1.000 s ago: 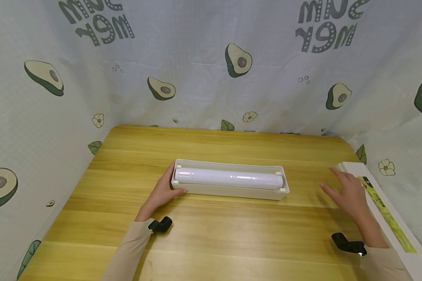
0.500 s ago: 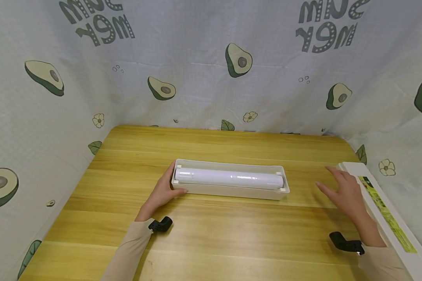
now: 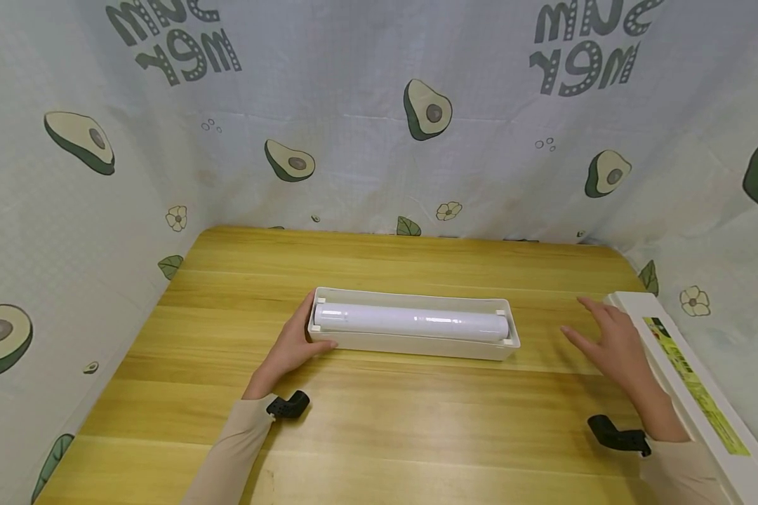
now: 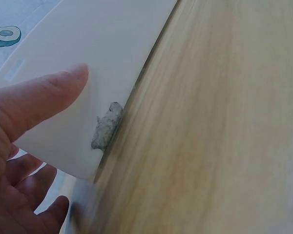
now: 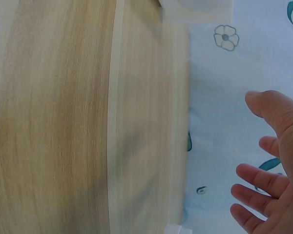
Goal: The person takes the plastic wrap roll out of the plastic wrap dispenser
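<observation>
A long white plastic box lies across the table with its top uncovered. Inside it rests a glossy white roll, like plastic wrap. My left hand grips the box's left end, thumb along the front wall and fingers round the end. In the left wrist view the thumb lies against the white wall, near a crumpled grey patch at its lower edge. My right hand is held over the table right of the box, fingers spread and holding nothing. Beside it is a long white piece with a yellow-green label.
The wooden table has a patterned curtain with avocado prints behind it and at both sides. The long white piece runs along the table's right side, out of the frame at bottom right.
My right hand has drifted slightly left, away from the long labelled piece. The left hand, the box and the roll have stayed in place.
</observation>
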Demonstrator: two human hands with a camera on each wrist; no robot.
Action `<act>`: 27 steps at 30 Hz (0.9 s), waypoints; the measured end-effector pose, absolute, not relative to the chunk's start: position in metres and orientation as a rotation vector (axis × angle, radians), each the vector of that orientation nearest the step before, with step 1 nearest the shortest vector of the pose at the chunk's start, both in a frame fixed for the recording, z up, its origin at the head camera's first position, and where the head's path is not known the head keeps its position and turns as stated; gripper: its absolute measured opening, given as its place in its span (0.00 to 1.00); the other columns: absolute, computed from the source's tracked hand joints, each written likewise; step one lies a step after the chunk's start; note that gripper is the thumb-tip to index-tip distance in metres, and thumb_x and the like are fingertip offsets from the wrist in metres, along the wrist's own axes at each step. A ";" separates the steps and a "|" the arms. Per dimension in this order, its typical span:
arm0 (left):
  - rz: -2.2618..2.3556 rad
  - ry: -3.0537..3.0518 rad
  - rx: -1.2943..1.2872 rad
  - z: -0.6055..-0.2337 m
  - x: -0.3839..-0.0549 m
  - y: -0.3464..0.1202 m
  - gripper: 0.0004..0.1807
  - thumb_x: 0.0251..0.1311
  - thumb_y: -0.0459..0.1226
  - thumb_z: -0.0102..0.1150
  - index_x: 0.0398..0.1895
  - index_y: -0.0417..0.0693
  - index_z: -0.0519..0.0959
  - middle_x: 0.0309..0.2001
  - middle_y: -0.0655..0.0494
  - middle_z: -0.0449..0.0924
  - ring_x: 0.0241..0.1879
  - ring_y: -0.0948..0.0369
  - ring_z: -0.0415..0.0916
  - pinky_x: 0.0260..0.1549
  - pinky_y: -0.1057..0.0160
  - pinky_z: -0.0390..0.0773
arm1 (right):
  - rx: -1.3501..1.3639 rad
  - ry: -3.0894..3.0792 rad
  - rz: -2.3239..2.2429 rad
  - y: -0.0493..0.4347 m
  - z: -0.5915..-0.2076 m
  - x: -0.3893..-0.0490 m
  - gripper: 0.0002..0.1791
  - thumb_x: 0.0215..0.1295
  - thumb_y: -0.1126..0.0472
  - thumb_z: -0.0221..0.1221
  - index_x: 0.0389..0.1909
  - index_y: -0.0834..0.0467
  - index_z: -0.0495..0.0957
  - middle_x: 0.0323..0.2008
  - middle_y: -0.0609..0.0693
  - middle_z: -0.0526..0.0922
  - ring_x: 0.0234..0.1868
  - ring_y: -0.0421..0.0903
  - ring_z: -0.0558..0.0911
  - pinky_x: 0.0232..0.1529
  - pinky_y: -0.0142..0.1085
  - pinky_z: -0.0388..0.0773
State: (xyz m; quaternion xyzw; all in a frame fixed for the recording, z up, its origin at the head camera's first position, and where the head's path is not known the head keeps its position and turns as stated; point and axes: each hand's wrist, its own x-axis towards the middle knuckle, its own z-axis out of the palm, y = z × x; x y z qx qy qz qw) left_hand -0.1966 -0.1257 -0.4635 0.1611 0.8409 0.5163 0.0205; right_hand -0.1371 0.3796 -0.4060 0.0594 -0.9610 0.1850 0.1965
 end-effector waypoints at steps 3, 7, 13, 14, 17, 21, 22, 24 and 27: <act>1.609 2.604 0.504 -0.463 -0.197 -0.125 0.57 0.43 0.34 0.72 0.74 0.44 0.45 0.69 0.41 0.59 0.65 0.45 0.61 0.65 0.43 0.58 | 0.184 -2.684 0.514 0.379 -0.405 -0.138 0.33 0.57 0.58 0.63 0.59 0.71 0.66 0.48 0.77 0.71 0.47 0.71 0.68 0.47 0.62 0.61; 1.603 2.606 0.513 -0.464 -0.197 -0.126 0.57 0.44 0.35 0.72 0.74 0.44 0.45 0.68 0.41 0.60 0.64 0.45 0.63 0.64 0.43 0.60 | 0.209 -2.686 0.528 0.378 -0.405 -0.139 0.33 0.57 0.58 0.64 0.59 0.72 0.66 0.49 0.77 0.71 0.47 0.71 0.69 0.46 0.62 0.62; 1.596 2.604 0.518 -0.464 -0.197 -0.127 0.57 0.44 0.36 0.72 0.74 0.48 0.45 0.67 0.43 0.62 0.63 0.46 0.64 0.63 0.44 0.62 | 0.210 -2.696 0.538 0.375 -0.405 -0.139 0.34 0.56 0.58 0.64 0.60 0.71 0.66 0.50 0.76 0.70 0.48 0.71 0.68 0.47 0.62 0.62; 1.602 2.598 0.518 -0.464 -0.197 -0.127 0.57 0.44 0.36 0.72 0.74 0.49 0.45 0.67 0.43 0.62 0.63 0.46 0.64 0.63 0.44 0.62 | 0.208 -2.700 0.543 0.374 -0.404 -0.139 0.34 0.57 0.58 0.64 0.60 0.71 0.65 0.50 0.76 0.70 0.48 0.71 0.68 0.47 0.62 0.62; 1.608 2.589 0.517 -0.465 -0.198 -0.127 0.57 0.44 0.35 0.72 0.74 0.49 0.45 0.67 0.43 0.62 0.63 0.46 0.64 0.63 0.44 0.62 | 0.204 -2.709 0.544 0.370 -0.404 -0.139 0.34 0.57 0.58 0.64 0.61 0.71 0.65 0.51 0.75 0.70 0.49 0.70 0.68 0.48 0.62 0.61; 1.605 2.585 0.513 -0.465 -0.198 -0.127 0.57 0.44 0.35 0.72 0.74 0.48 0.45 0.68 0.44 0.61 0.64 0.46 0.63 0.64 0.44 0.61 | 0.219 -2.706 0.541 0.365 -0.403 -0.141 0.34 0.57 0.59 0.64 0.61 0.70 0.65 0.50 0.75 0.71 0.50 0.70 0.68 0.49 0.62 0.61; 1.612 2.577 0.508 -0.465 -0.198 -0.127 0.57 0.44 0.35 0.72 0.75 0.48 0.44 0.68 0.44 0.60 0.64 0.46 0.62 0.64 0.45 0.60 | 0.224 -2.703 0.540 0.364 -0.403 -0.141 0.34 0.56 0.59 0.64 0.61 0.70 0.65 0.50 0.75 0.71 0.50 0.70 0.68 0.49 0.62 0.62; 1.608 2.581 0.519 -0.465 -0.198 -0.127 0.57 0.44 0.35 0.72 0.75 0.47 0.44 0.68 0.44 0.60 0.64 0.46 0.62 0.64 0.44 0.61 | 0.233 -2.698 0.534 0.362 -0.403 -0.142 0.34 0.56 0.59 0.65 0.60 0.70 0.66 0.50 0.74 0.71 0.50 0.69 0.68 0.49 0.62 0.62; 1.614 2.578 0.526 -0.464 -0.197 -0.127 0.58 0.44 0.35 0.72 0.74 0.46 0.44 0.69 0.43 0.60 0.65 0.46 0.62 0.64 0.44 0.60 | 0.239 -2.698 0.528 0.360 -0.402 -0.143 0.34 0.55 0.59 0.65 0.60 0.70 0.66 0.51 0.74 0.71 0.51 0.69 0.68 0.50 0.62 0.62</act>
